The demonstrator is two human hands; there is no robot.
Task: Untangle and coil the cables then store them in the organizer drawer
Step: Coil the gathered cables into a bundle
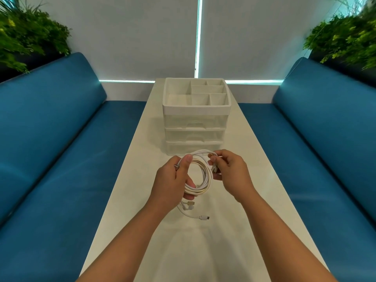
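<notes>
My left hand (173, 180) gripped the coil of white cables (200, 176), thumb over its top; my right hand (230, 171) pinched a strand at the coil's right side. The loops stood roughly upright, long axis near to far, above the white table (142, 231). Loose ends with a connector (203, 217) trailed on the table toward me. Organizer (196, 119) just beyond: three clear drawers closed, top tray's compartments bare. Blue benches (61, 149) flanked both table edges.

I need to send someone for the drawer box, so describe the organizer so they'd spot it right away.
Look along the long white table between the two blue benches. At its far end, beyond the left hand and right hand holding the white cable coil, stands the organizer. It alone has see-through stacked drawers under a white divided top tray.
</notes>
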